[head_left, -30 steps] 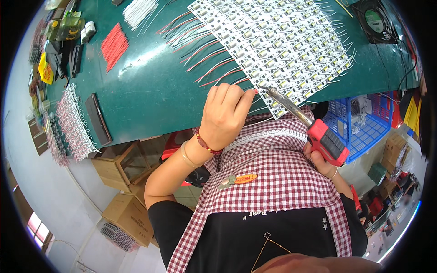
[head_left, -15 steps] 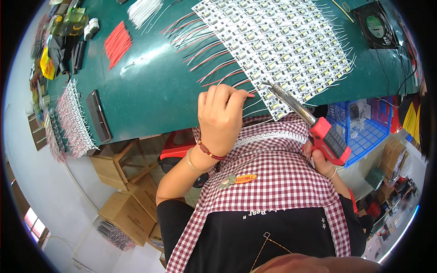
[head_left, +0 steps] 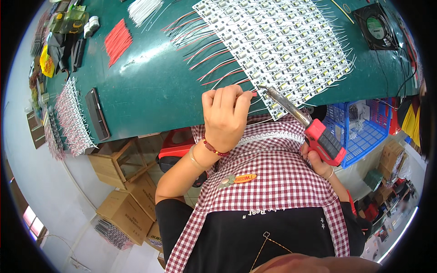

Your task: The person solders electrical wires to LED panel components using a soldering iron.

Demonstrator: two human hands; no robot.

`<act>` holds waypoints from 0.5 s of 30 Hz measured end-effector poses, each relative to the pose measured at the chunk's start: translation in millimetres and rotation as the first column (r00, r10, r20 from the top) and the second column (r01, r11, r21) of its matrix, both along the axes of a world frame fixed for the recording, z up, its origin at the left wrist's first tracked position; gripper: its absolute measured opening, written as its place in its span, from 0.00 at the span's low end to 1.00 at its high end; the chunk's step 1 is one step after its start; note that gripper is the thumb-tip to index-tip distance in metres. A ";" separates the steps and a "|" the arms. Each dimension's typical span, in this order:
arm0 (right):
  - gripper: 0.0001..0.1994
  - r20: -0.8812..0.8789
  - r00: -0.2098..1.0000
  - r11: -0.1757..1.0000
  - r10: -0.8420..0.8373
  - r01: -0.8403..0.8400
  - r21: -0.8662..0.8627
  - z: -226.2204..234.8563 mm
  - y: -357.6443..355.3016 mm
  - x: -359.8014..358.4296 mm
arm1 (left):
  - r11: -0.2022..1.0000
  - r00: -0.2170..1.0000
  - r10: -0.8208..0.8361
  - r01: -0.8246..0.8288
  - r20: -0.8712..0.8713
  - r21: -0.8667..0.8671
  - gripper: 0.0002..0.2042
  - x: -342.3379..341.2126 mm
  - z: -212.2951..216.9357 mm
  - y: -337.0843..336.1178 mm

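Note:
A white panel of LED circuit boards (head_left: 277, 45) lies on the green table, with red, black and white wires (head_left: 214, 70) sticking out from its left side. At its near left edge my left hand (head_left: 225, 111) is closed, pinching a short red wire (head_left: 254, 94) whose end shows past the fingertips. My right hand (head_left: 316, 159) is wrapped round the red and black handle of a soldering iron (head_left: 325, 141). The iron's metal tip reaches the panel's edge, close to that red wire. Whether tip and wire touch, I cannot tell.
Bundles of red wires (head_left: 117, 42) and white wires (head_left: 144, 12) lie at the far left. A dark phone (head_left: 97, 113) rests beside a heap of wired strips (head_left: 73, 118). A black fan (head_left: 376, 27) stands far right; a blue basket (head_left: 364, 148) sits below the table edge.
My left hand has shifted slightly to the right along with the red wire. The soldering iron has moved a little left, its tip now nearer the panel's edge.

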State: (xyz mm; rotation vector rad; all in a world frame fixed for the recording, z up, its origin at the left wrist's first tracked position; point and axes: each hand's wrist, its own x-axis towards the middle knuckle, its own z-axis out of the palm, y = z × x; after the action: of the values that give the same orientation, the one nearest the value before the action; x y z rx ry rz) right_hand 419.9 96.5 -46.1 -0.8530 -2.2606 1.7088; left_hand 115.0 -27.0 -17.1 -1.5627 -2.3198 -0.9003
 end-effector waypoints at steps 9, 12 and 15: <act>0.10 -0.034 0.999 0.998 0.043 -0.042 0.036 25.1 5.0 -31.9 | 0.999 0.999 -0.041 0.042 -0.004 0.008 0.08 -2.4 -2.2 1.9; 0.10 -0.010 0.999 0.992 0.039 -0.038 0.117 16.9 2.7 -23.5 | 0.999 0.999 -0.042 0.042 -0.012 0.011 0.08 -3.6 -1.7 1.5; 0.10 -0.041 0.995 0.976 0.096 -0.086 0.200 14.8 3.5 -21.2 | 0.999 0.999 -0.045 0.045 -0.015 0.009 0.08 -4.0 -3.1 2.1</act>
State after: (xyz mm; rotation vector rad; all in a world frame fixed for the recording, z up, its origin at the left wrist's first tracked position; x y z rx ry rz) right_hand 398.6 99.9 -31.3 -0.6666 -2.4189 1.4886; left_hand 111.0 -24.9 -20.2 -1.6180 -2.2765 -0.9054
